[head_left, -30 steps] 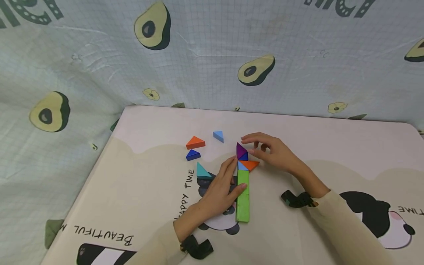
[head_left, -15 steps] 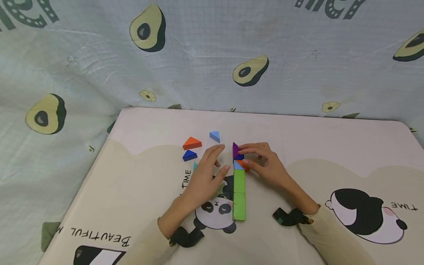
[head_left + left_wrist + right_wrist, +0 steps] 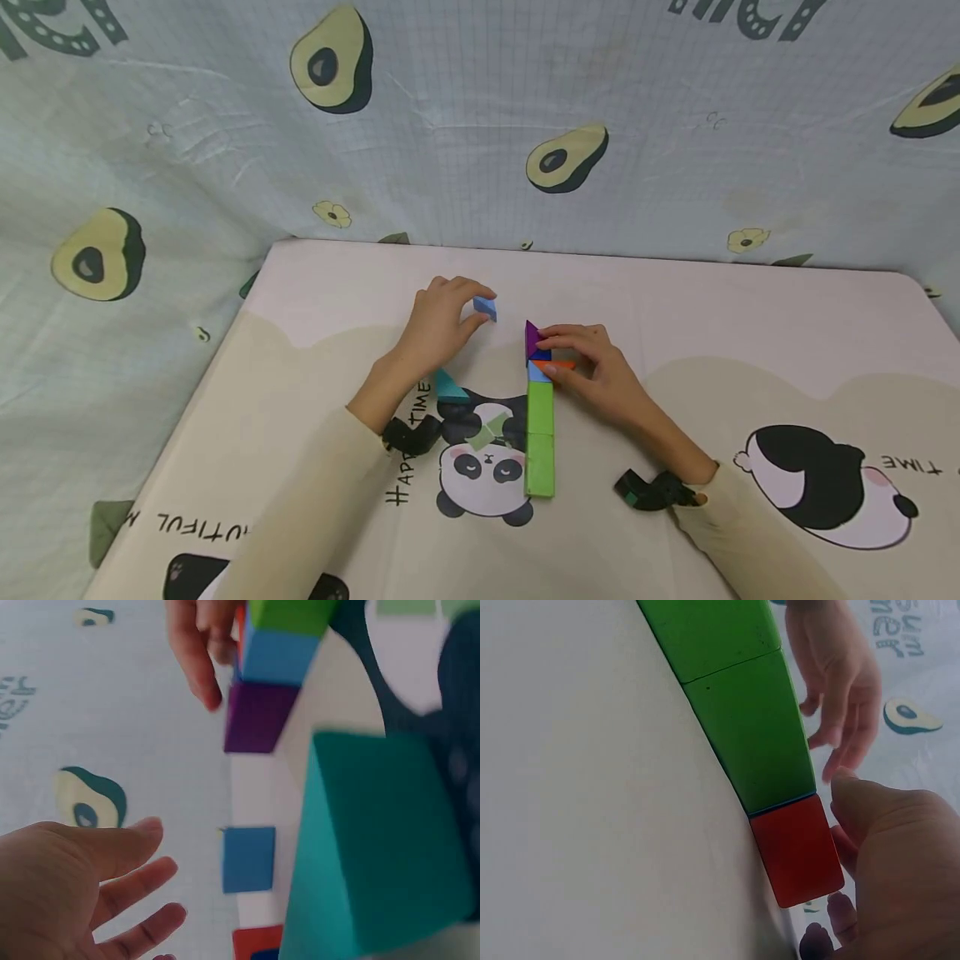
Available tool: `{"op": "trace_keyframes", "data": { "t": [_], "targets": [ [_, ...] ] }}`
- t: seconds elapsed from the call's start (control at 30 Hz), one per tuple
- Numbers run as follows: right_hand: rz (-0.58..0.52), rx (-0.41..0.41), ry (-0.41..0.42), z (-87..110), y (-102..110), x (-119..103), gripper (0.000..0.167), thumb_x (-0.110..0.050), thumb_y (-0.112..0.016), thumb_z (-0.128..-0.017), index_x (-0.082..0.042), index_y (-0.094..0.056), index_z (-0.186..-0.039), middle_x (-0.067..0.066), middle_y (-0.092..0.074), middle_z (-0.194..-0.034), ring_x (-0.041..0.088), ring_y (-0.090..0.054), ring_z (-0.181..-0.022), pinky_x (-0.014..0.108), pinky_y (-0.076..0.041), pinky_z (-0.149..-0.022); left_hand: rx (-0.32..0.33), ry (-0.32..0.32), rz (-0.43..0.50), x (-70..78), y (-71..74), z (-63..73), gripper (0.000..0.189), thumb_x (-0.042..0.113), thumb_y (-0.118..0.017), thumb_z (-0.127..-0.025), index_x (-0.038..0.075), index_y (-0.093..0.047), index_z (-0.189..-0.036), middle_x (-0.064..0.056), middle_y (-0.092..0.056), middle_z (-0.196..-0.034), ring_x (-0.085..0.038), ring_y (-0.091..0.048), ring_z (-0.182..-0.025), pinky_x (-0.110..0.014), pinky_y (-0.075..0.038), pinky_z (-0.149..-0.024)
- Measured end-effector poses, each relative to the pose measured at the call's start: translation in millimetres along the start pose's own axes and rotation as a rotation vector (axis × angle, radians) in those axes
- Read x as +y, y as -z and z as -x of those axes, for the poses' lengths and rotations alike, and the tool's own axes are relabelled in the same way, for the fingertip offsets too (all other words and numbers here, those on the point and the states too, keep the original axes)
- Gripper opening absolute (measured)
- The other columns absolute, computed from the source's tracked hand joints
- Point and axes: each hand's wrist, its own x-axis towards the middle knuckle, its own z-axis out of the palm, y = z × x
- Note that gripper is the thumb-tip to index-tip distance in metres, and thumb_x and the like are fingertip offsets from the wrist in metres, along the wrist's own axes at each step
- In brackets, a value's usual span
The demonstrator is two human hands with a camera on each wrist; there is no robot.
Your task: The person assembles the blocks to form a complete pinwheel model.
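Note:
My left hand reaches over the back of the table, thumb and index finger on either side of a light blue triangular block. In the left wrist view a gap separates that hand from the blue block. My right hand rests its fingertips at a purple triangular block, with the thumb by an orange triangular block. These belong to a row with a dark blue block, another light blue triangle and two green blocks.
A teal triangular block lies left of the row. Loose orange and dark blue blocks show at the left wrist view's bottom edge, hidden behind the left hand in the head view. An avocado-print cloth hangs behind the table.
My left hand has left the green row and moved up and left to the loose light blue block. My right hand has come down onto the purple and orange blocks.

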Motion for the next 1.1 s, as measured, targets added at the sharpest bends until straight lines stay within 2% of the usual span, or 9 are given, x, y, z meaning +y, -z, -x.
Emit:
{"op": "trace_keyframes", "data": {
  "t": [0.1, 0.2, 0.47, 0.63, 0.77, 0.9, 1.1],
  "targets": [
    [0.009, -0.010, -0.008, -0.2, 0.7, -1.7, 0.029, 0.003, -0.069, -0.084, 0.002, -0.066, -0.113, 0.019, -0.055, -0.128, 0.029, -0.040, -0.108, 0.042, -0.036, -0.082, -0.053, -0.006, -0.079, -5.9, 1.2, -11.3, 0.025, 0.013, -0.069, -0.089, 0.012, -0.068, -0.114, -0.007, -0.063, -0.120, -0.030, -0.050, -0.107, -0.046, -0.038, -0.084],
    [0.024, -0.022, -0.012, -0.5, 0.3, -2.3, 0.029, 0.002, -0.069, -0.085, 0.001, -0.066, -0.114, 0.019, -0.054, -0.129, 0.029, -0.040, -0.108, 0.041, -0.036, -0.082, -0.093, -0.006, -0.119, -10.9, 1.1, -19.6, 0.026, 0.011, -0.070, -0.088, 0.013, -0.068, -0.113, -0.007, -0.063, -0.118, -0.030, -0.051, -0.107, -0.047, -0.039, -0.085],
    [0.044, -0.027, -0.001, -0.2, -0.1, -0.9, 0.030, 0.003, -0.069, -0.084, 0.001, -0.065, -0.114, 0.019, -0.055, -0.128, 0.030, -0.042, -0.107, 0.040, -0.035, -0.082, -0.204, 0.002, -0.068, -18.1, -1.9, -30.3, 0.026, 0.002, -0.070, -0.085, 0.014, -0.067, -0.108, -0.007, -0.064, -0.110, -0.028, -0.050, -0.109, -0.043, -0.041, -0.092],
    [0.059, -0.029, 0.010, -0.6, -0.6, -2.1, 0.029, 0.002, -0.069, -0.085, 0.001, -0.066, -0.114, 0.019, -0.055, -0.127, 0.030, -0.043, -0.106, 0.036, -0.035, -0.082, -0.235, -0.008, -0.051, -21.6, -3.7, -35.7, 0.024, -0.004, -0.067, -0.085, 0.013, -0.067, -0.102, -0.005, -0.064, -0.104, -0.026, -0.052, -0.106, -0.041, -0.042, -0.093],
    [0.068, -0.034, 0.011, -1.1, -0.6, -2.1, 0.028, 0.004, -0.069, -0.084, 0.002, -0.067, -0.112, 0.019, -0.055, -0.127, 0.028, -0.043, -0.104, 0.034, -0.036, -0.079, -0.242, -0.020, -0.062, -23.5, -5.1, -39.3, 0.025, -0.006, -0.065, -0.084, 0.013, -0.067, -0.099, -0.005, -0.065, -0.100, -0.025, -0.053, -0.100, -0.040, -0.044, -0.088],
    [0.074, -0.037, 0.021, -0.7, -0.5, -2.2, 0.026, 0.005, -0.068, -0.084, 0.003, -0.067, -0.110, 0.020, -0.055, -0.126, 0.028, -0.044, -0.102, 0.034, -0.036, -0.077, -0.252, -0.049, -0.100, -23.9, -5.5, -41.9, 0.022, -0.003, -0.068, -0.084, 0.015, -0.065, -0.098, -0.004, -0.066, -0.100, -0.024, -0.053, -0.096, -0.039, -0.044, -0.084],
    [0.075, -0.039, 0.034, -0.3, -0.3, -2.0, 0.025, 0.004, -0.068, -0.084, 0.002, -0.068, -0.110, 0.019, -0.054, -0.127, 0.027, -0.044, -0.103, 0.033, -0.037, -0.076, -0.286, -0.062, -0.129, -24.6, -5.9, -44.4, 0.020, 0.004, -0.069, -0.087, 0.018, -0.066, -0.101, -0.004, -0.065, -0.105, -0.023, -0.052, -0.101, -0.038, -0.043, -0.087]
  ]
}}
